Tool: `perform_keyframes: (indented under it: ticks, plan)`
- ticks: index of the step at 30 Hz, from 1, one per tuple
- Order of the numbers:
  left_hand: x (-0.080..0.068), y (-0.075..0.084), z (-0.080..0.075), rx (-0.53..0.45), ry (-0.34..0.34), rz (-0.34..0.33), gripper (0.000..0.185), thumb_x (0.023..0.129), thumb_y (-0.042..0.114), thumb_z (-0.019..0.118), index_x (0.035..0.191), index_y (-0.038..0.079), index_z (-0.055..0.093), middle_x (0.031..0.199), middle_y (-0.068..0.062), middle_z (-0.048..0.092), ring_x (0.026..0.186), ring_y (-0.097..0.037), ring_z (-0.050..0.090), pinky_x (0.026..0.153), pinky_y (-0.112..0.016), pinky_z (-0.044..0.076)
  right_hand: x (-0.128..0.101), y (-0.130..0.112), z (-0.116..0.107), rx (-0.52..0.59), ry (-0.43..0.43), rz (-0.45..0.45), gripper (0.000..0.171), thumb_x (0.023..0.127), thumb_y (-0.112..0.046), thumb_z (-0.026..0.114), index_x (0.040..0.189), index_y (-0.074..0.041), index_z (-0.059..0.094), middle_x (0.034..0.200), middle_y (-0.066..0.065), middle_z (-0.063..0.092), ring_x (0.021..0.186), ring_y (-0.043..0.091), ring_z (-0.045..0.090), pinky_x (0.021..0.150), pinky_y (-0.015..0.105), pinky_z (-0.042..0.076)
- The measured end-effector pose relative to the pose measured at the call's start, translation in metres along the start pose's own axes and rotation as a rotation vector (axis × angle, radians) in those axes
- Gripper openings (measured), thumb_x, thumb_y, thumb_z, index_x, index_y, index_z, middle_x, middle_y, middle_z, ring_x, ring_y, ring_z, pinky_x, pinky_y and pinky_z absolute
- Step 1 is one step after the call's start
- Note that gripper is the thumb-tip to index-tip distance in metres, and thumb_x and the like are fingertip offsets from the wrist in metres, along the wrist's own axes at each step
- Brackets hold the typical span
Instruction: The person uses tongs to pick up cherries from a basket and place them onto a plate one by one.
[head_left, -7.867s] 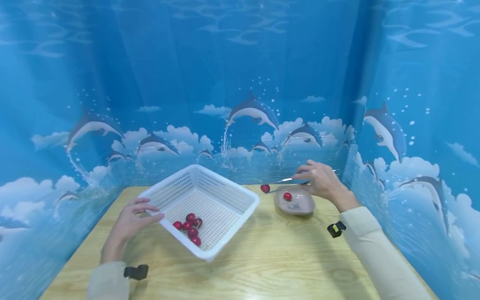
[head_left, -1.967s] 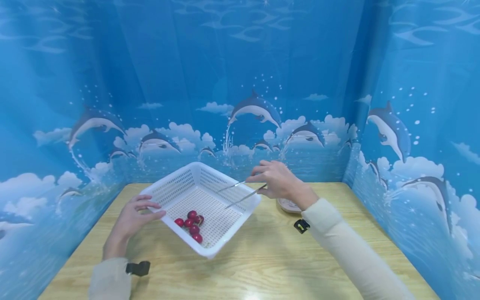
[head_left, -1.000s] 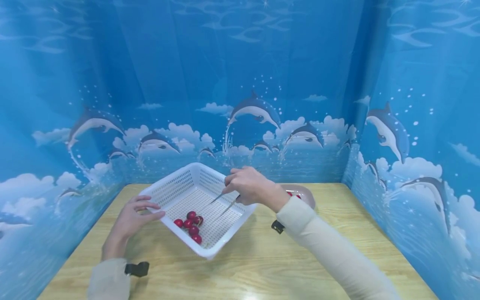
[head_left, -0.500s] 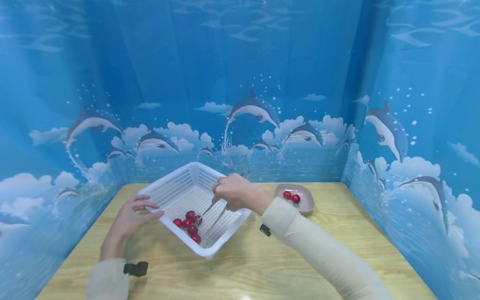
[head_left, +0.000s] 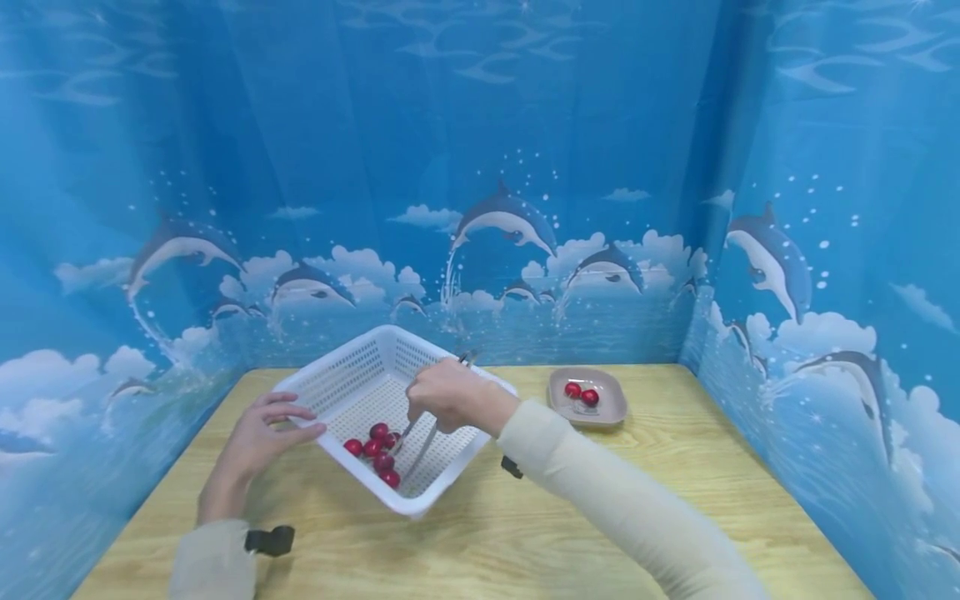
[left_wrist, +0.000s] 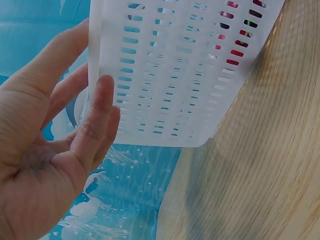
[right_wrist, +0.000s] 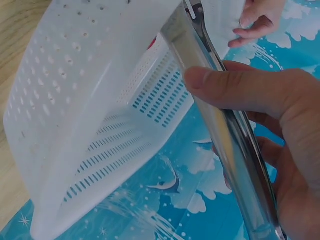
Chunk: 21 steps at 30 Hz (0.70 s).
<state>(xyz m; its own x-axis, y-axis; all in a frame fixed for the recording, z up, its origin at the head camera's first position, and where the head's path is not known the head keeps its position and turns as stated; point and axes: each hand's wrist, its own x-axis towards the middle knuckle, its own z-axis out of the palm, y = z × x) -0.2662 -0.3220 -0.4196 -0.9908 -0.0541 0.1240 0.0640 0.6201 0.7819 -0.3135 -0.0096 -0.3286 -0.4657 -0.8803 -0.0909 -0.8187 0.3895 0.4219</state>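
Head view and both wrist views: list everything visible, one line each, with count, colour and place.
basket: one, white, perforated, on the table left of centre, tilted up on its far side.
cherries in basket: about six, red, clustered in the basket's low near corner.
tongs: one pair, silver metal, tips down among the cherries.
dish: one, beige-pink, on the table to the right of the basket.
cherries in dish: two, red, side by side.
table: one, light wood.
backdrop: blue dolphin-print curtain behind and on both sides.
left hand: fingers hold the basket's left rim.
right hand: grips the tongs over the basket.
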Motion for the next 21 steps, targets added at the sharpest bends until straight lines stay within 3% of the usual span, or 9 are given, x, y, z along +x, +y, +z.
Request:
perform_keyframes:
  ticks: [10,21]
  plan:
    - [-0.001,0.002,0.000,0.001,-0.002,-0.012,0.053,0.086,0.036,0.085,0.117,-0.006,0.072,0.158,-0.030,0.036,0.134,-0.053,0.044,0.105,-0.069,0.044,0.012,-0.009,0.005,-0.019,-0.008,-0.017,0.038,0.073,-0.008,0.082,0.093,-0.040,0.079,0.104,-0.019,0.076,0.097,0.009,0.068,0.075,0.025,0.057]
    - [-0.001,0.002,0.001,0.005,0.007,-0.007,0.052,0.085,0.035,0.085,0.115,-0.006,0.073,0.157,-0.029,0.038,0.135,-0.052,0.043,0.106,-0.069,0.043,0.013,-0.013,0.001,-0.047,-0.022,-0.020,0.043,0.076,-0.007,0.080,0.101,-0.042,0.079,0.110,-0.019,0.076,0.103,0.008,0.068,0.072,0.024,0.056]
